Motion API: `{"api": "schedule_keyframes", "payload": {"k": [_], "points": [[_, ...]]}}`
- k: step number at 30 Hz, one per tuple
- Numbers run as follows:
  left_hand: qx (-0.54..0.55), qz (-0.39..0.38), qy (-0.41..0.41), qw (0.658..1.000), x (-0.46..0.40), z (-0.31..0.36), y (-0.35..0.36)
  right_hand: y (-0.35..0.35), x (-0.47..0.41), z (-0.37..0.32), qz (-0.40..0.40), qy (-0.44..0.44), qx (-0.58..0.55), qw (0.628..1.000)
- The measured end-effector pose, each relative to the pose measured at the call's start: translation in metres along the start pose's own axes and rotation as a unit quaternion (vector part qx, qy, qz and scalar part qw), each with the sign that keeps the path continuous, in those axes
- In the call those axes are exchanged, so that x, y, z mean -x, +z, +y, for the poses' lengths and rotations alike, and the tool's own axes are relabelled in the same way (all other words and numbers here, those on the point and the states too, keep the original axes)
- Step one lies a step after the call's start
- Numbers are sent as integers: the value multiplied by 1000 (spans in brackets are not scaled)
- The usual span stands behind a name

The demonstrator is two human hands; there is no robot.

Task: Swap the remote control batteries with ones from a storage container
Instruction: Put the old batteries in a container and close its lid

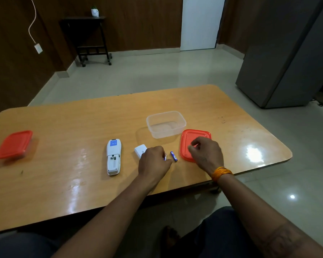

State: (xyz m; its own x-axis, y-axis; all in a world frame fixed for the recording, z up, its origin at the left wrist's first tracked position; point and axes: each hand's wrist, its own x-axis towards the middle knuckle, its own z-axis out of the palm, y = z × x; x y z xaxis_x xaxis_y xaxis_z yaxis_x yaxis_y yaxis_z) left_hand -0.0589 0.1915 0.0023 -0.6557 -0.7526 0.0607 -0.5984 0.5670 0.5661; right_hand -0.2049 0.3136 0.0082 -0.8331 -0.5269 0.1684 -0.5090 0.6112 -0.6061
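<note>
Left hand (153,161) grip pinching blue battery (165,157), right hand (205,152) loosely curled, white remote (113,159) compartment open

The glossy wooden surface (63,127) carries a closed red-lidded container (14,144), a face-down remote (113,159), its white cover (140,150), a battery (173,156), a clear tub (166,124) and a loose red lid (189,138).

Dim room; overhead light glares on the table (254,151) at right; soft shadows; edges bend, corners darken.
</note>
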Motion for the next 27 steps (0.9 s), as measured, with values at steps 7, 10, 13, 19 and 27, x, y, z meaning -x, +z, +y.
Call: {"api": "schedule_keyframes", "payload": {"k": [7, 10, 13, 19, 27], "points": [[-28, -10, 1, 1000, 0, -5, 0, 29, 16, -25, -102, -61, 73, 990], [-22, -6, -4, 1000, 1, -6, 0, 32, 13, -27, -121, -67, 121, 983], [-6, 21, -5, 1000, 1, -9, 2, 32, 8, -30, -122, -66, 140, 980], [36, 99, -49, 993, -19, -6, -15, 20, -14, -41, -67, -44, 49, 996], [-7, 83, -24, 996, -97, 8, -33, 10, -106, -69, -39, -48, 89, 994]]}}
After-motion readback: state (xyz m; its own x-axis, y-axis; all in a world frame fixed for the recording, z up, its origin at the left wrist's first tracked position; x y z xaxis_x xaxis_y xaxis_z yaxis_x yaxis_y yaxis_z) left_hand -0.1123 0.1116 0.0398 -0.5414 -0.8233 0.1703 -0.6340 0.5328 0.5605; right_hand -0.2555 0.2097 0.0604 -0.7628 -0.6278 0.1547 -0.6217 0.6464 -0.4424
